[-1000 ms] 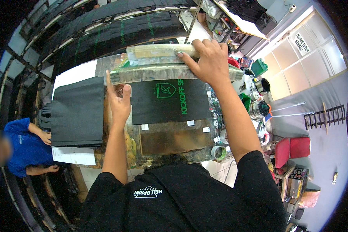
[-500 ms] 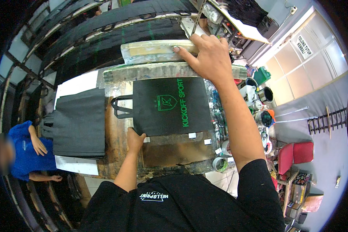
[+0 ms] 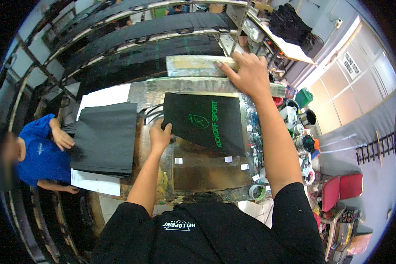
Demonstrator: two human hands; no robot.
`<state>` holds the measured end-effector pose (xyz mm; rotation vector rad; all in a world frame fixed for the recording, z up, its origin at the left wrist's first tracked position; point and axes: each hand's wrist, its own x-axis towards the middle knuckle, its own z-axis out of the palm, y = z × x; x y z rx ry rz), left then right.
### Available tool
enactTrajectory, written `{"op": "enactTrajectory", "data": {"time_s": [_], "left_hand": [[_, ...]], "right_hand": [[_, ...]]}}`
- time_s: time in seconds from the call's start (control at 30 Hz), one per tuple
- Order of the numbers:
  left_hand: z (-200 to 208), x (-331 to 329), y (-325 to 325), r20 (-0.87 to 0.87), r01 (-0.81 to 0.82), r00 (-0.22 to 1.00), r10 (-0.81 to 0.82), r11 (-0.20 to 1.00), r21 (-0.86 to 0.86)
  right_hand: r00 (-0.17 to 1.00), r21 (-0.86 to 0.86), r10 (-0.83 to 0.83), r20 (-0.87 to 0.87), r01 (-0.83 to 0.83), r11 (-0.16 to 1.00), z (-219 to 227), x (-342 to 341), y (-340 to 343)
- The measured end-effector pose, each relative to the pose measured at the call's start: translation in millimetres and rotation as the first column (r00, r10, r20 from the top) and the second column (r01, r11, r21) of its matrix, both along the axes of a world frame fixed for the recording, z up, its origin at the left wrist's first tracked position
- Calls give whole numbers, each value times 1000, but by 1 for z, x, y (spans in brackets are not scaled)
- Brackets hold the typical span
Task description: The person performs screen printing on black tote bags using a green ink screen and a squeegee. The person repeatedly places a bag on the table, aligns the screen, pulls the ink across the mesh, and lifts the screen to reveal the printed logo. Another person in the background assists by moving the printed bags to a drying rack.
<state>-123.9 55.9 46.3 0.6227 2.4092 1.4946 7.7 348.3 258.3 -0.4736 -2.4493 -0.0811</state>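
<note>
A black tote bag (image 3: pixel 193 132) with green lettering and a shield emblem lies on the printing board, its two handles pointing left. My left hand (image 3: pixel 160 135) is closed on its near left corner, which is lifted and folded up from the board. At the far side, my right hand (image 3: pixel 251 78) grips the edge of a pale screen-printing frame (image 3: pixel 191 66), which is tilted up behind the bag. Its fingers wrap over the top, thumb on the near face. A paint-stained bar (image 3: pixel 198 85) runs below the frame.
To the left is a stack of black bags (image 3: pixel 105 136) on white sheets. A co-worker in a blue shirt (image 3: pixel 44 149) stands beside it, one hand near the stack. Paint cans (image 3: pixel 307 118) and pots crowd the right edge. Small white tabs (image 3: pixel 228 159) mark the brown board (image 3: pixel 198 176).
My left hand has raised the bag's near left corner off the board and moved it away from me. My right hand still holds the frame. The whole view has shifted slightly.
</note>
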Motion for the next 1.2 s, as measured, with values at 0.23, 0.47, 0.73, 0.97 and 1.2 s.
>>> {"op": "enactTrajectory", "data": {"time_s": [0.23, 0.47, 0.73, 0.97, 1.2], "left_hand": [[36, -35, -137, 205, -200, 966, 157, 957, 209], [13, -87, -327, 390, -493, 837, 384, 837, 235], [-51, -81, -433, -620, -976, 112, 777, 203, 78], [-50, 75, -217, -397, -256, 885, 243, 967, 22], [-127, 137, -143, -355, 119, 885, -299, 885, -450]], "right_hand": [[998, 1, 53, -22, -53, 999, -9, 5, -16], [998, 35, 53, -40, -52, 998, -8, 13, -16], [993, 66, 93, -74, -89, 994, -11, 13, -17], [994, 43, 83, -64, -80, 996, -8, 13, -20], [995, 62, 87, -47, -84, 995, -10, 15, -17]]}}
